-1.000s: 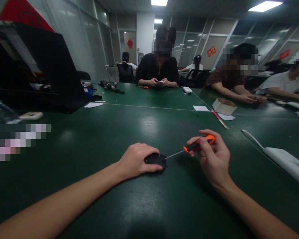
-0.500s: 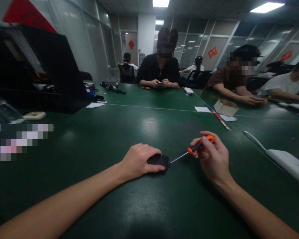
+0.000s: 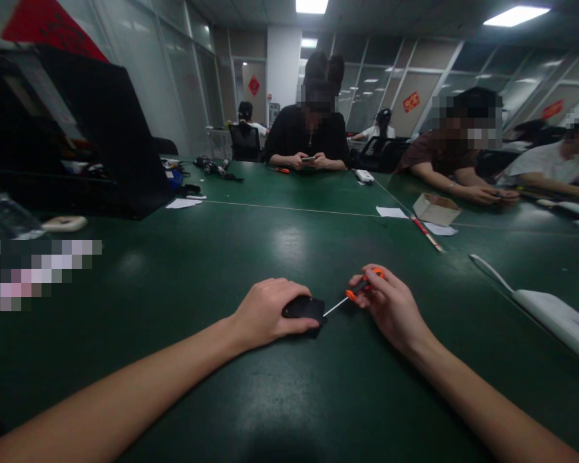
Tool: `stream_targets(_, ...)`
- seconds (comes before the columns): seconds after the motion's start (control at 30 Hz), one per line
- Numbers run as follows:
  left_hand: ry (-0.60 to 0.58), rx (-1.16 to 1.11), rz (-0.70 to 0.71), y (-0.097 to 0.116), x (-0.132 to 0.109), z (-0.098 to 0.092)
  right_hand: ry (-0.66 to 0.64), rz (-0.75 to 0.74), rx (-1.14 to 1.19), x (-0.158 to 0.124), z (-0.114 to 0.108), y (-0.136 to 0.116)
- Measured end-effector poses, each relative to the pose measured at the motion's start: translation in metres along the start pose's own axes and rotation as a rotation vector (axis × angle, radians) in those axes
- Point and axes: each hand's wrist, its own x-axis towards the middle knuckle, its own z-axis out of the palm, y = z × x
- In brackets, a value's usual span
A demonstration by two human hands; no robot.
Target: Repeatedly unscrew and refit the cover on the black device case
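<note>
My left hand is closed around a small flat black box-like device, holding it against the green table. Thumb and fingers grip its near and far sides. In my right hand is a screwdriver with an orange and black handle, pinched between thumb and fingers. Its thin metal shaft slants down to the left, and the tip meets the right end of the black device. Whether the tip sits in a screw is too small to make out.
A white power strip with a cable lies at the right. Beyond are an open cardboard box, paper sheets and another orange screwdriver. A large black case stands at the left. Several people sit around the table.
My right hand has moved left and slightly down with the screwdriver, and its handle now sits closer to the device. My left hand and the black device have barely shifted.
</note>
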Motion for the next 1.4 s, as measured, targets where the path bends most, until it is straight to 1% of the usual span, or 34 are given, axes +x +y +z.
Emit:
stream_targets(0.1,0.033,-0.013,-0.011,0.0,0.0,0.0,-0.001,0.083,0.034,0.003,-0.003,0.003)
stream_targets(0.2,0.03,-0.012,-0.015,0.0,0.0,0.001,-0.024,0.124,0.036,0.004,-0.003,0.005)
stream_targets(0.27,0.025,-0.011,-0.012,0.0,-0.001,0.001,-0.063,0.118,-0.036,0.003,-0.002,0.006)
stream_targets(0.3,0.028,-0.014,-0.016,0.0,-0.001,0.0,-0.102,0.097,-0.113,0.002,-0.002,0.006)
stream_targets(0.37,0.038,-0.024,-0.035,-0.001,-0.001,0.0,-0.22,0.0,-0.378,-0.001,-0.003,0.005)
stream_targets(0.43,0.046,-0.038,-0.055,-0.001,-0.002,0.0,-0.345,-0.171,-0.707,-0.004,-0.004,0.003)
stream_targets(0.5,0.048,-0.054,-0.061,-0.002,-0.002,-0.001,-0.421,-0.358,-0.953,-0.005,-0.005,0.0)
stream_targets(0.53,0.047,-0.064,-0.059,-0.002,-0.002,-0.001,-0.435,-0.443,-1.024,-0.005,-0.006,-0.001)
stream_targets(0.6,0.048,-0.088,-0.046,-0.002,-0.002,-0.001,-0.444,-0.562,-1.106,-0.005,-0.008,-0.003)
stream_targets(0.67,0.05,-0.106,-0.032,-0.002,-0.001,-0.001,-0.449,-0.635,-1.16,-0.006,-0.009,-0.003)
stream_targets(0.83,0.04,-0.148,0.015,-0.001,-0.001,0.001,-0.477,-0.732,-1.242,-0.013,-0.004,0.0)
stream_targets(0.93,0.009,-0.155,0.05,-0.001,-0.001,0.001,-0.496,-0.732,-1.251,-0.016,0.003,0.003)
stream_targets(1.1,0.004,-0.139,0.076,-0.001,0.0,0.001,-0.53,-0.537,-1.111,-0.011,0.009,0.006)
stream_targets(1.2,0.014,-0.125,0.072,-0.001,0.0,0.001,-0.553,-0.511,-1.107,-0.008,0.006,0.006)
stream_targets(1.3,0.07,-0.192,0.032,-0.002,-0.001,0.0,-0.527,-0.545,-1.186,-0.003,-0.002,0.003)
stream_targets(1.37,0.142,-0.313,-0.031,-0.002,-0.001,0.0,-0.484,-0.554,-1.282,0.0,-0.008,0.0)
stream_targets(1.4,0.196,-0.4,-0.079,-0.003,-0.001,0.0,-0.455,-0.554,-1.333,0.002,-0.01,-0.002)
